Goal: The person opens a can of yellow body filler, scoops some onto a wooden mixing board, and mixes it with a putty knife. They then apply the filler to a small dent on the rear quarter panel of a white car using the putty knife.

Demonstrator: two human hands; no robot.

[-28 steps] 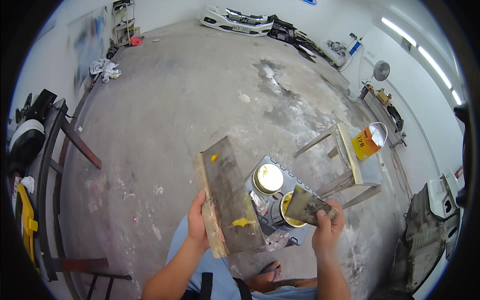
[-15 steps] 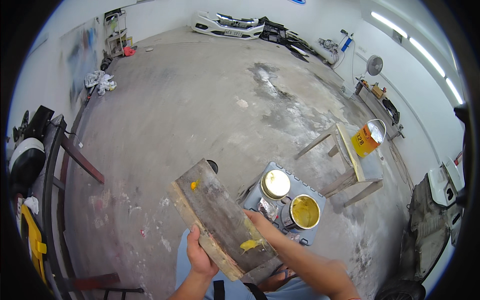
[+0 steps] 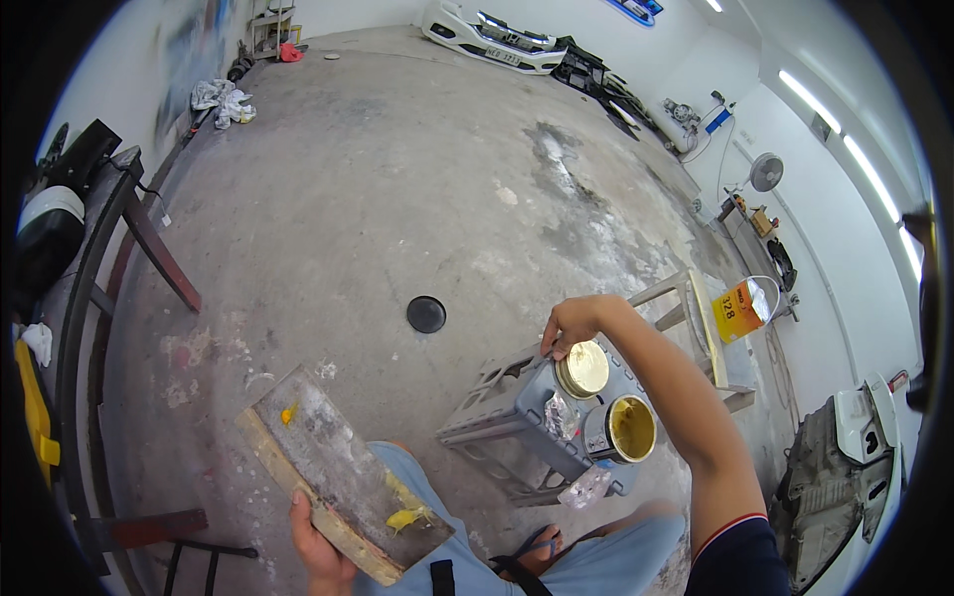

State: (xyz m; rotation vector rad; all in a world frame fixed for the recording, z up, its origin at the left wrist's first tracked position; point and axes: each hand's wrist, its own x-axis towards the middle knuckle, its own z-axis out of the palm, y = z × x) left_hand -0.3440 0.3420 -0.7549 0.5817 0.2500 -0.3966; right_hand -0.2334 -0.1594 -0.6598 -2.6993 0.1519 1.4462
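My left hand (image 3: 323,551) is closed on the near edge of a worn wooden board (image 3: 348,462), tilted over my left leg. Two dabs of yellow paste (image 3: 405,520) sit on its upper face. My right hand (image 3: 576,323) reaches down at the far corner of a grey plastic stool (image 3: 522,397), fingers bent and close together beside a tin with a pale gold lid (image 3: 583,369); what they hold, if anything, is hidden. Nearer me on the stool stands an open tin of yellow paste (image 3: 631,429). Crumpled foil (image 3: 561,417) lies next to the tins.
A wooden stool (image 3: 704,328) at the right bears an orange-yellow pail (image 3: 743,310). A black round disc (image 3: 425,314) lies on the floor ahead. Along the left stands a dark metal-framed bench (image 3: 99,248). A white car bumper (image 3: 492,42) rests by the far wall; a car part (image 3: 835,477) leans at the right.
My right hand has let go of the board and moved up and right to the grey stool. The board, in my left hand, has shifted left and down. The view has turned slightly.
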